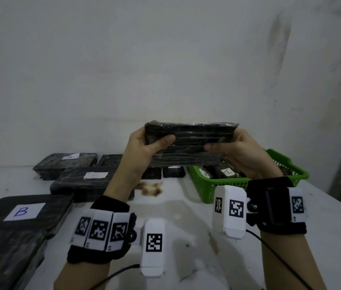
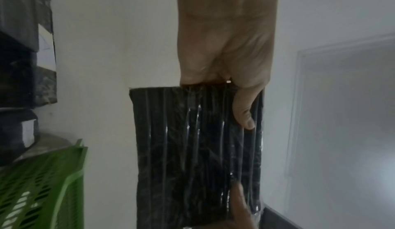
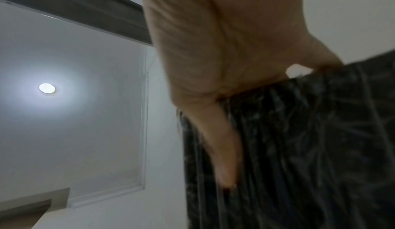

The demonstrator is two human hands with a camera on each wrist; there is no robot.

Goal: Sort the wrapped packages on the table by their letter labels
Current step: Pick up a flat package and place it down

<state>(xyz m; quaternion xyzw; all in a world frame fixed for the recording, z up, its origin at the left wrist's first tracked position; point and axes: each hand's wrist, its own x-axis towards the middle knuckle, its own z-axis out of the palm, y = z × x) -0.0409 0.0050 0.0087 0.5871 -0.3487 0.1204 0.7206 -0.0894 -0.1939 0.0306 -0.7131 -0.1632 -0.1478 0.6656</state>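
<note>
Two hands carry one wrapped package [image 1: 190, 141] in the air, above and just to the left of the green basket [image 1: 213, 189]. Our left hand [image 1: 144, 151] takes the left end and our right hand [image 1: 243, 151] takes the right end; each thumb lies on the side that faces us, and the other fingers go behind, where we cannot see them. So both grips are clenched on the package.

We judge that it is a stiff, flat block, because it does not bend or sag between the two hands. The edge that faces us shows several layers under shiny clear film. This film looks smooth and probably slippery, so we think a grip at the two short ends, with the thumbs pressing on the face, is the safest. It seems moderately heavy, since we use both hands, but this is only our guess. No letter label is visible on the side toward us, so we probably must turn it to read the letter.

Left of the basket, more dark packages lie on the tabletop [image 1: 186, 227]. One has a label with B [image 1: 22, 211], and two farther ones have labels we cannot read well. Inside the basket lies a package marked A [image 1: 227, 172].
</note>
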